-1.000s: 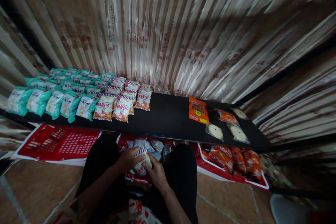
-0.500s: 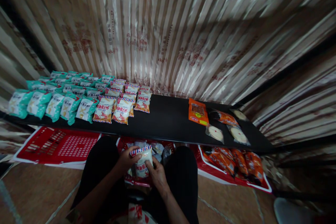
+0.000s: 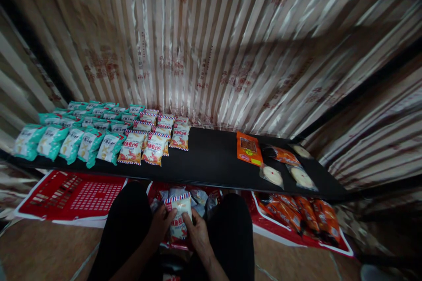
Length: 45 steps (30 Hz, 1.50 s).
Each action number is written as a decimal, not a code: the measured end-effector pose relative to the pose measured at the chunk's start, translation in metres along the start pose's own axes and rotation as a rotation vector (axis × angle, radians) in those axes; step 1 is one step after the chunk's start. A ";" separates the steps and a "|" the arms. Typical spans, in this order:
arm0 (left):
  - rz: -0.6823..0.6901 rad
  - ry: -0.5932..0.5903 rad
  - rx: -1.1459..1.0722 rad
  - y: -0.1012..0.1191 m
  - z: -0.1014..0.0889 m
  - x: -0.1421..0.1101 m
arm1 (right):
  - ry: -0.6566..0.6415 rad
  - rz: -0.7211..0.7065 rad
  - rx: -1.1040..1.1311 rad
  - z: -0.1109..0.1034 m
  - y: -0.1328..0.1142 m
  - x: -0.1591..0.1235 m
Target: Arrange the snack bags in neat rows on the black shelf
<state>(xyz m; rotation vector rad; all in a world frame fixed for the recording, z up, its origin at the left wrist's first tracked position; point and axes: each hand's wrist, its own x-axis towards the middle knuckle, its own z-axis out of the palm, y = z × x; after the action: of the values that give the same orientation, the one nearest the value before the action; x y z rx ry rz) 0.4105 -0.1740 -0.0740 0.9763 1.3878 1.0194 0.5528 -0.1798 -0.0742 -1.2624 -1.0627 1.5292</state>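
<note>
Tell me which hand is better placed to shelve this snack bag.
Likely the left hand: it and the right hand hold the stripe-edged snack bag, but the left is nearer the matching bags on the black shelf.

The snack bag [image 3: 179,213] between the fingers [image 3: 188,220] is off-white, with red lettering and a top edge striped red, white and blue. Beyond the fingers, the bags farthest left [image 3: 109,146] are teal and white with dark lettering; to the right, the pouch [image 3: 243,153] is orange with a yellow patch. Farthest beyond the fingers, the curtain [image 3: 198,30] shows beige and brown stripes with reddish print.
</note>
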 end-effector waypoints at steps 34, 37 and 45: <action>0.054 -0.082 -0.018 0.005 -0.007 -0.021 | 0.099 -0.056 -0.025 0.015 -0.026 -0.009; 0.087 -0.063 0.049 0.009 -0.012 -0.018 | 0.025 -0.077 -0.002 0.016 -0.032 -0.012; 0.095 -0.029 0.043 0.033 -0.020 -0.011 | -0.073 -0.098 0.047 0.018 -0.042 -0.009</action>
<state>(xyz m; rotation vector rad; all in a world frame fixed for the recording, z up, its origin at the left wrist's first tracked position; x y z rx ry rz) 0.3912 -0.1761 -0.0388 1.0933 1.3547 1.0458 0.5400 -0.1790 -0.0290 -1.1142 -1.1128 1.5263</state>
